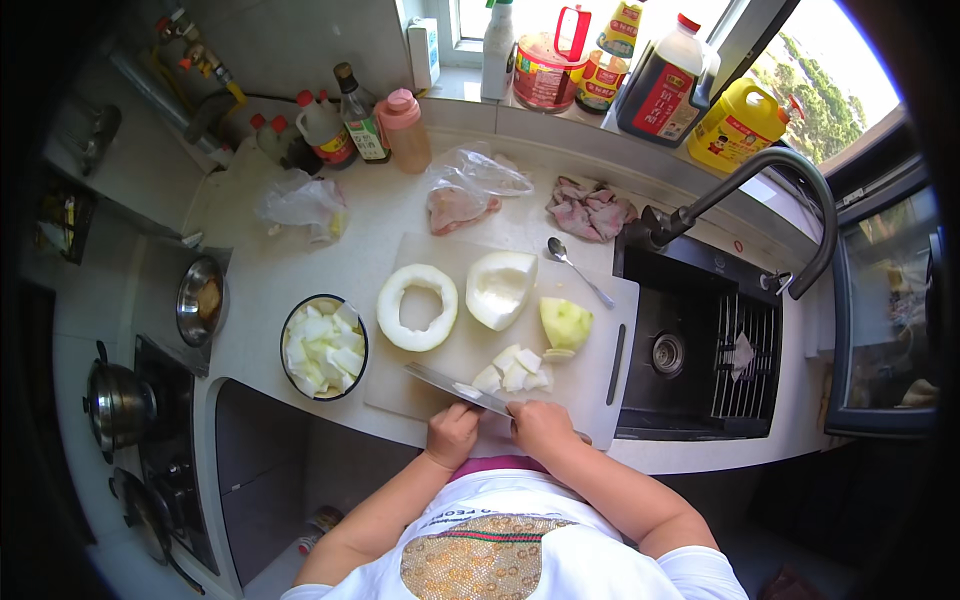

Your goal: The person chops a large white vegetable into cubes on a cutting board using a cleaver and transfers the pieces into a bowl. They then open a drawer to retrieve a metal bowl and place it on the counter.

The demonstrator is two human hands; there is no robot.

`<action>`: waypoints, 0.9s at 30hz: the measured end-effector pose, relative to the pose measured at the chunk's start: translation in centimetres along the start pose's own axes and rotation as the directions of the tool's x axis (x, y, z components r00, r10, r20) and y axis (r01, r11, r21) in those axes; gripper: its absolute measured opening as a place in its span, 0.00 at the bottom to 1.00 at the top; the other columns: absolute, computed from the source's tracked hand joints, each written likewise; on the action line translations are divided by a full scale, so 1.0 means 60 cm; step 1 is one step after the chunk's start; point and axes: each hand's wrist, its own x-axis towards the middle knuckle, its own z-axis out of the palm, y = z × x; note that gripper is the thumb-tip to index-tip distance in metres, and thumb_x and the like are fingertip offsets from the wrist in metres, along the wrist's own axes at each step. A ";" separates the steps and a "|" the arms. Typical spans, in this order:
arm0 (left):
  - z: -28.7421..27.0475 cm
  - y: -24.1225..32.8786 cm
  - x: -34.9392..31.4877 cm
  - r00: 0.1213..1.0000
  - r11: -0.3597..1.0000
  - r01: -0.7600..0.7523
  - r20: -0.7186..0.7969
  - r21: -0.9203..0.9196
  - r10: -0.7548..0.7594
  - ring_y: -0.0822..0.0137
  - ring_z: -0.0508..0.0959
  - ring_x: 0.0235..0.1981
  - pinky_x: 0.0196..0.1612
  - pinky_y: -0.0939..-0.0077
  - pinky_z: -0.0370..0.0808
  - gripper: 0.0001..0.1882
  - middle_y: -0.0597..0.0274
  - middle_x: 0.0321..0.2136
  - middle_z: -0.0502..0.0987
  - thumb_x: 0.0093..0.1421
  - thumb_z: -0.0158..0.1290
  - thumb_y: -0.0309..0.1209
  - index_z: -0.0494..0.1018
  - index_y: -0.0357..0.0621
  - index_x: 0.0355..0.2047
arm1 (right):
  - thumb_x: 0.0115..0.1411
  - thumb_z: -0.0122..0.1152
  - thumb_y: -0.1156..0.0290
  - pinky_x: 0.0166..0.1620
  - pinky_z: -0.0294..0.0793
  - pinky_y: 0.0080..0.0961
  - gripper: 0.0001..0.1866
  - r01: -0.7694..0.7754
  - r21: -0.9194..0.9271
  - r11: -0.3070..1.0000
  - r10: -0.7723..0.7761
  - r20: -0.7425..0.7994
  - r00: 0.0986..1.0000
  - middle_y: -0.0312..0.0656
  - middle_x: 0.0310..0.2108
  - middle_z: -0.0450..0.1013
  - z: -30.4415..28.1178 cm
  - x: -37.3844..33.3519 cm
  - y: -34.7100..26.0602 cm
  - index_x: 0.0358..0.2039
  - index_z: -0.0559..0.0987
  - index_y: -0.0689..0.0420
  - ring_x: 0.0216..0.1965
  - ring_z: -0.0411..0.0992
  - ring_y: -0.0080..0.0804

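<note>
My right hand (543, 424) is closed around the handle of a kitchen knife (455, 387). Its blade points up and left across the near part of a white cutting board (395, 395). My left hand (453, 434) is curled shut beside the blade at the board's near edge; what its fingers hold is hidden. Cut pale slices (514, 369) of winter melon lie just beyond the knife. Farther back on the board are a hollow winter melon ring (447, 303), a large scooped-out melon piece (512, 273) and a smaller greenish chunk (566, 322).
Left of the board stands a dark-rimmed bowl (324, 391) heaped with melon pieces. A spoon (580, 271), crumpled cloth (590, 209) and bagged raw meat (460, 208) lie behind. To the right is a black sink (640, 350) under a curved faucet (815, 190). Bottles (362, 120) line the back wall.
</note>
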 end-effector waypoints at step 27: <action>-0.001 -0.004 -0.003 1.000 0.999 -0.004 -0.013 -0.049 0.003 0.56 0.80 0.28 0.30 0.66 0.78 0.13 0.57 0.32 0.79 0.44 0.57 0.20 0.80 0.43 0.32 | 0.55 0.55 0.68 0.36 0.76 0.44 0.11 -0.045 0.020 0.999 0.044 0.049 0.998 0.49 0.29 0.77 -0.020 -0.024 -0.010 0.39 0.79 0.51 0.31 0.77 0.50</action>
